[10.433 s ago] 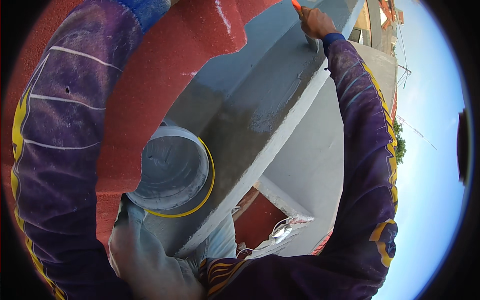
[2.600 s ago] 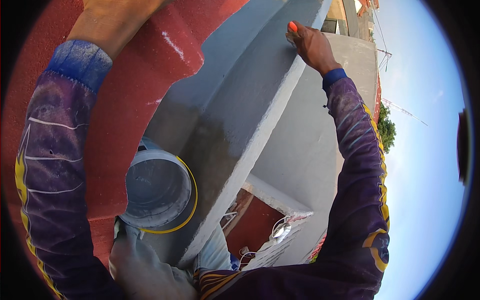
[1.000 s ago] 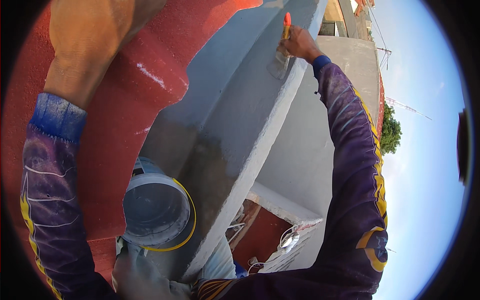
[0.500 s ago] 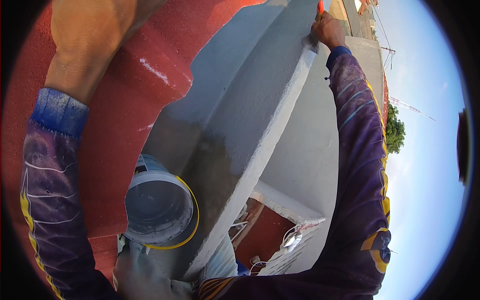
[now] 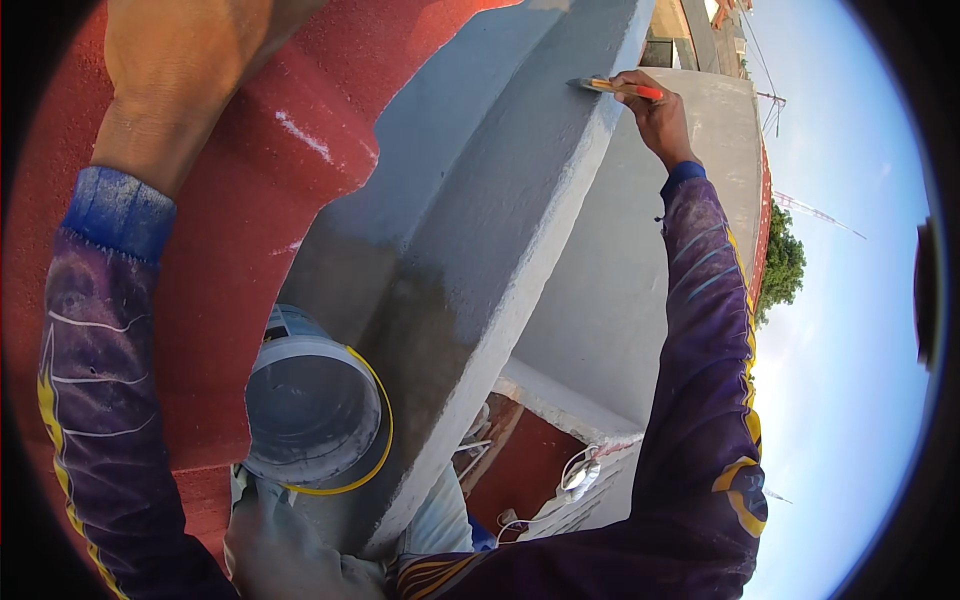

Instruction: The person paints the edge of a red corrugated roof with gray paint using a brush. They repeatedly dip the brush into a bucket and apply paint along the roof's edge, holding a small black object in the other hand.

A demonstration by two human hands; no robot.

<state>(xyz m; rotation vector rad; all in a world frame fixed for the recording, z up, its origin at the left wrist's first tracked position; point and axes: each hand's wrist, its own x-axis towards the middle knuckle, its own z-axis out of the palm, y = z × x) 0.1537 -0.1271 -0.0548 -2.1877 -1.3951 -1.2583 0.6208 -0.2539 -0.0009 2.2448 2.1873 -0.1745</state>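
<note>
My right hand point(image 5: 655, 110) is stretched far out and grips a paintbrush with an orange handle point(image 5: 615, 87); its bristles lie on the top of a grey ledge point(image 5: 500, 230). My left hand point(image 5: 170, 80) is raised at the upper left and rests against the red textured wall point(image 5: 230, 260); its fingers are out of view. Below it, a grey paint bucket with a yellow wire handle point(image 5: 312, 410) sits between the red wall and the ledge. Part of the ledge near the bucket looks darker and wet.
Past the ledge a pale grey wall point(image 5: 640, 290) drops to a red-floored area with white cables point(image 5: 560, 480). A green tree point(image 5: 782, 268) and open sky lie to the right. My trouser legs point(image 5: 280, 540) show at the bottom.
My right hand has moved the brush along the top of the ledge, from the far upper end back a little toward me. The left hand and the bucket stay put.
</note>
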